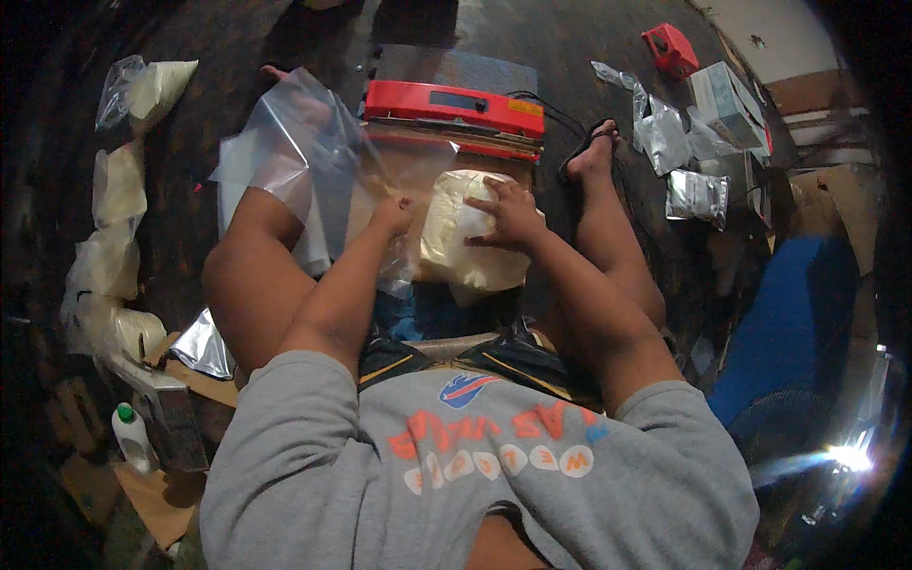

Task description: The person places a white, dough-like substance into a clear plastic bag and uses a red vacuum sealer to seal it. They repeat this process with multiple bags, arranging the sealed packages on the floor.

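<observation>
A plump bag of pale yellow powder point(456, 242) lies on a brown board between my legs. Spread across its upper right side are the fingers of my right hand point(513, 218), pressing on it without gripping. To its left, my left hand point(391, 218) is closed, with its fingers curled around part of a large clear plastic bag point(302, 142). This see-through bag drapes over my left leg and reaches toward the red heat sealer point(456, 106), which stands just beyond the board. My fingertips on the left are partly hidden.
Several filled bags of pale powder point(119, 185) line the floor at far left. A white bottle with a green cap point(133, 437) stands below them. Silver pouches point(696, 197), a box point(727, 103) and a red plastic object point(671, 51) sit at right. A black cord runs beside the sealer.
</observation>
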`<control>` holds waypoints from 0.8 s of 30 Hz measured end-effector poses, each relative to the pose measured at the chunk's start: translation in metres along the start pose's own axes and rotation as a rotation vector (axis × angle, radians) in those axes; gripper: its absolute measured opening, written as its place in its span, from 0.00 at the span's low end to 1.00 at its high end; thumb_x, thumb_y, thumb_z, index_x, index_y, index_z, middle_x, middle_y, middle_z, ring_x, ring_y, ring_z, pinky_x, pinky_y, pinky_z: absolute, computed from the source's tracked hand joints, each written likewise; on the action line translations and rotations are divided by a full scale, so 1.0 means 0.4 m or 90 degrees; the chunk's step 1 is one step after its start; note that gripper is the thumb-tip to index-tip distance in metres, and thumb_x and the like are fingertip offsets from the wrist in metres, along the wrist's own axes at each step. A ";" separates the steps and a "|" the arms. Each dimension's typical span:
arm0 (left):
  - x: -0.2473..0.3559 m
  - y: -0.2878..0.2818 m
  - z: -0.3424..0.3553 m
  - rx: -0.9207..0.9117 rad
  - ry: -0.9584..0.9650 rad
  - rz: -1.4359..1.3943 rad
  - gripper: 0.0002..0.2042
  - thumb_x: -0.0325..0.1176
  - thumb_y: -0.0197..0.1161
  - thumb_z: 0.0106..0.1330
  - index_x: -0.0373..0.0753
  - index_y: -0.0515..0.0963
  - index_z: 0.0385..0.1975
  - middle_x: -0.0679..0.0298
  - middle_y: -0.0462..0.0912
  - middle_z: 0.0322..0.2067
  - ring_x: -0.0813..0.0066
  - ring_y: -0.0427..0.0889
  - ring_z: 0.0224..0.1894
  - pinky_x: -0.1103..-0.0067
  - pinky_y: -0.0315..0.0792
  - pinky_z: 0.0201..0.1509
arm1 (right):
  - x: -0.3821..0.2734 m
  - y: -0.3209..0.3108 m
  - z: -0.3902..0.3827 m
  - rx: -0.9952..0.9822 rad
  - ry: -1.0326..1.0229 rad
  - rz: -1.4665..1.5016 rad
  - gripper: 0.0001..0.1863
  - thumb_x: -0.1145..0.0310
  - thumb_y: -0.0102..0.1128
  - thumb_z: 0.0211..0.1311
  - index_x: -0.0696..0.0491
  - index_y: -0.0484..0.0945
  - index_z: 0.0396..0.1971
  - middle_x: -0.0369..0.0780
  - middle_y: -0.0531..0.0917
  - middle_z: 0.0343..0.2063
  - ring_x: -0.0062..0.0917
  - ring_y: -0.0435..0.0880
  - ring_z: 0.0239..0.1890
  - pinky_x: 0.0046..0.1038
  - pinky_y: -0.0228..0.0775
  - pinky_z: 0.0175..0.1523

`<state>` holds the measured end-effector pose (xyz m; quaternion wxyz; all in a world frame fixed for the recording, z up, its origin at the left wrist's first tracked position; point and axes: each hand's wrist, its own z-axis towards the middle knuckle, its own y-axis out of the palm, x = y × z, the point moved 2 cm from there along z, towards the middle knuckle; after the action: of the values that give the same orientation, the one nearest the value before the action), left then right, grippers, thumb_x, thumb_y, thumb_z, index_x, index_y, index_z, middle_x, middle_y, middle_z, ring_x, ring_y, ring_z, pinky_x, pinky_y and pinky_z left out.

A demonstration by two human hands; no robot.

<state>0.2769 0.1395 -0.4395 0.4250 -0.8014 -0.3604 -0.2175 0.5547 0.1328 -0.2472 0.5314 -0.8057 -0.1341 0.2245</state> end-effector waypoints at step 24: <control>0.241 -0.101 -0.377 0.051 0.113 0.071 0.37 0.35 0.62 0.59 0.38 0.63 0.72 0.42 0.84 0.47 0.43 0.83 0.51 0.57 0.76 0.57 | -0.214 -0.043 0.184 -0.170 0.059 -0.073 0.50 0.37 0.69 0.54 0.59 0.69 0.69 0.53 0.70 0.69 0.58 0.68 0.69 0.57 0.64 0.68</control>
<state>0.3021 0.0665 -0.2732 0.4981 -0.7803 -0.2846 -0.2490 0.4442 0.1594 -0.2371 0.4369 -0.8698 -0.1839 0.1367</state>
